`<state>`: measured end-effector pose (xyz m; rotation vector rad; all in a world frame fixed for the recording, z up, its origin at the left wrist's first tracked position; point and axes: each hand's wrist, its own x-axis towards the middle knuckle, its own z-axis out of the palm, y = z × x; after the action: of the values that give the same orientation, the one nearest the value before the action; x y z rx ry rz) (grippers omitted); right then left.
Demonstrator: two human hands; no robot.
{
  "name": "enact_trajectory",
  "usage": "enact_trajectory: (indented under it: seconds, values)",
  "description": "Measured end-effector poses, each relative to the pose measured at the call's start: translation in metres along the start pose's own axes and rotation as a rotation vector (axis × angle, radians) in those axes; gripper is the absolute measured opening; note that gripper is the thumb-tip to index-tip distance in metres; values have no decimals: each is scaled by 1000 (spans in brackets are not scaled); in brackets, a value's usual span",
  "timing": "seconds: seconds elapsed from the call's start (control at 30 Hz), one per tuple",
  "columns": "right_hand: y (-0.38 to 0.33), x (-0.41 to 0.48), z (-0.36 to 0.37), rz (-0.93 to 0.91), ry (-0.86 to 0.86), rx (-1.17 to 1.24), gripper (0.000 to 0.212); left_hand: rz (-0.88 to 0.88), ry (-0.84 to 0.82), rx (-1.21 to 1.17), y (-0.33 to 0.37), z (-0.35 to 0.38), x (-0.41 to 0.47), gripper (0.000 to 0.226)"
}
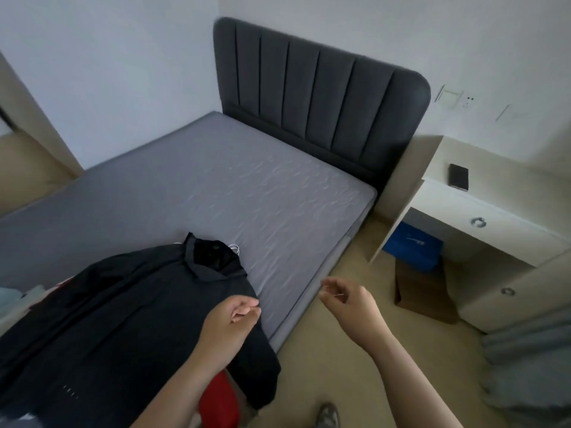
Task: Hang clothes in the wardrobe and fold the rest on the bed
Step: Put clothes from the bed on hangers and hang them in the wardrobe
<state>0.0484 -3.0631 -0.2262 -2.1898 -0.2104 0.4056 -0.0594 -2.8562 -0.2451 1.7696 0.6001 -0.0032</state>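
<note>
A black collared jacket [123,310] lies spread on the near corner of the grey bed [216,186], one sleeve hanging over the edge. A white hanger hook [235,249] pokes out beside its collar. My left hand [231,319] hovers at the jacket's right shoulder with its fingers curled in, and no cloth shows between them. My right hand [346,301] is off the bed's side, above the floor, thumb and forefinger pinching what looks like a thin white thread [336,295].
Red fabric [216,403] shows under the jacket, and pale cloth [12,299] lies at the left edge. A white desk [482,211] with a phone [458,177] stands right of the bed, with a blue bag [414,245] and a brown box [423,291] beneath it.
</note>
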Motion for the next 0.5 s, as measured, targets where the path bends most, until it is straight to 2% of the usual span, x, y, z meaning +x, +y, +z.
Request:
enact_trajectory:
  seconds: [0.3,0.5]
  values:
    - [2,155,-29,-105,-245,-44,25,-169,281,-76,26,48,81,12]
    - [6,219,-24,-137,-382,-87,23,-252,380,-122,33,62,111,14]
